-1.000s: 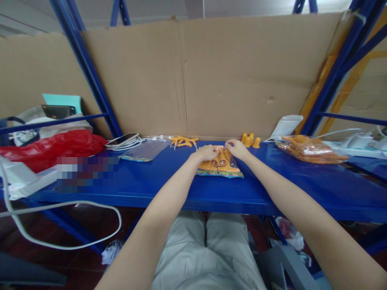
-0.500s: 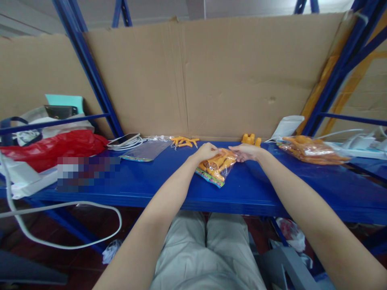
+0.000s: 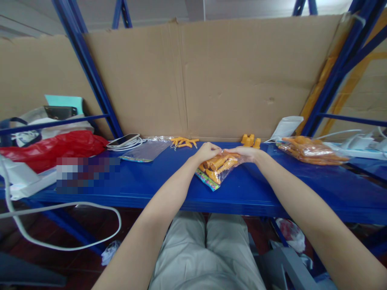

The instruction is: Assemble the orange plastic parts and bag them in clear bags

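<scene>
A clear plastic bag (image 3: 223, 174) with a colourful printed strip along its near edge rests on the blue shelf. Several orange pieces (image 3: 218, 162) lie inside it. My left hand (image 3: 208, 150) is closed on the bag's far left edge, fingers pinched together. At the far right edge, my right hand (image 3: 246, 152) grips the same bag, its fingers partly hidden by plastic. Just beyond my left hand is a small pile of thin orange pieces with metal hooks (image 3: 184, 141). Behind my right hand stand a few short orange pieces (image 3: 250, 140).
On the blue shelf (image 3: 145, 177), a flat clear bag (image 3: 148, 150) lies left, beside a phone with a coiled white cable (image 3: 128, 142). Filled bags of orange pieces (image 3: 311, 151) lie right. A red plastic bag (image 3: 60, 147) sits far left. Cardboard (image 3: 242, 80) walls the back.
The held bag has turned a little, its printed strip shifting left and nearer. The orange pieces inside have shifted, and my right hand now reaches further over the bag's edge.
</scene>
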Tool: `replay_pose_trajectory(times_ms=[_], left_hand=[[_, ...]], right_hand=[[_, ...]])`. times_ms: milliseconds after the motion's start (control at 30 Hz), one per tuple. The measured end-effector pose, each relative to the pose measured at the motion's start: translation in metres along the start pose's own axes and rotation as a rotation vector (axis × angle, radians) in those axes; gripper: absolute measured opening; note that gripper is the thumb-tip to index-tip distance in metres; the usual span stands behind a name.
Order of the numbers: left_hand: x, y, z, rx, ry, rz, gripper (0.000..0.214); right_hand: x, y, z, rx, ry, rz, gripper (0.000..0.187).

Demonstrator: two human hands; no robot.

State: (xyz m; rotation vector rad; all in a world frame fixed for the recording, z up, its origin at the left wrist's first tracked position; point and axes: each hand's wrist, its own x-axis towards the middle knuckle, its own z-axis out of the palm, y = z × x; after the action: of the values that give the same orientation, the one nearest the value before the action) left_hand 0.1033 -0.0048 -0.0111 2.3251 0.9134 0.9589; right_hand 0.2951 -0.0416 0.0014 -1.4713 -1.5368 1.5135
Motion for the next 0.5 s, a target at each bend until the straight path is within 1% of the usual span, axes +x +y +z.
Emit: replay_pose_trajectory(times_ms=[100, 200, 367, 467, 500], left_hand=[[0.000, 0.001, 0.000, -0.011, -0.006, 0.030, 0.021], [0.001, 0.003, 0.001, -0.016, -0.004, 0.043, 0.023], [0.000, 0.008, 0.002, 0.018, 0.015, 0.056, 0.025], [-0.001, 0.009, 0.002, 0.049, 0.042, 0.055, 0.028], [-0.001, 0.010, 0.002, 0.057, 0.051, 0.057, 0.029]], right_hand=[[-0.002, -0.003, 0.001, 0.073, -0.017, 0.012, 0.027], [-0.003, -0.005, 0.003, 0.112, -0.036, 0.009, 0.028], [-0.004, -0.007, 0.011, 0.199, -0.010, -0.052, 0.026], [-0.006, -0.008, 0.020, 0.153, 0.018, -0.087, 0.026], [-0.006, -0.009, 0.023, 0.090, 0.063, -0.121, 0.026]])
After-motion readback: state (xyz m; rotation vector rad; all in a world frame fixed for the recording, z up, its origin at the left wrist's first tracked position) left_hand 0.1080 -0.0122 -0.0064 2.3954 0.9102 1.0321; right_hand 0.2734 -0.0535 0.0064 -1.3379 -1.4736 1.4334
